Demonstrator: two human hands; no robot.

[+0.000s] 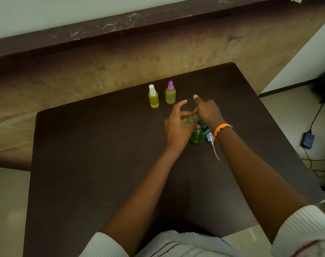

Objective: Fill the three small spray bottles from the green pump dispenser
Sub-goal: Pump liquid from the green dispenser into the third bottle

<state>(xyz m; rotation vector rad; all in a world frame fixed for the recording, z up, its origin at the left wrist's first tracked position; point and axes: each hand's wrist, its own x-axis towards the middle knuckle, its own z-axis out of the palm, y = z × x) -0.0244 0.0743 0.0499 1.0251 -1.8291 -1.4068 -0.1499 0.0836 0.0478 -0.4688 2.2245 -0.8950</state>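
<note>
L hand (176,127) is curled round a small clear spray bottle (190,120), holding it tilted w/ its threaded neck pointing right, cap off; index finger sticks out straight toward the far side, the other fingers wrap the body. A little pale yellow-green liquid shows inside. R hand (207,110) sits on top of the green pump dispenser (198,134), palm down over the pump head, index finger extended forward; can't tell how the rest of the fingers lie bc the back of the hand hides them. The open neck of the held bottle is right by the pump, under the R hand; exact contact w/ the nozzle is hidden. R wrist has an orange band (221,127) and a beaded one next to it.

Dispenser stands on the dark brown table (83,164), roughly mid-table, touching the L hand's heel. Just beside it on the R lies a blue spray cap (209,137) w/ its thin dip tube (216,152) trailing toward the person.

Further back, well apart from the hands, 2 more small bottles stand upright side by side: one w/ white sprayer (153,96), yellow liquid nearly to the shoulder, and one w/ purple sprayer (170,93), similar level.

Off the table at R, a dark power adapter (308,140) and cable on the pale floor
</note>
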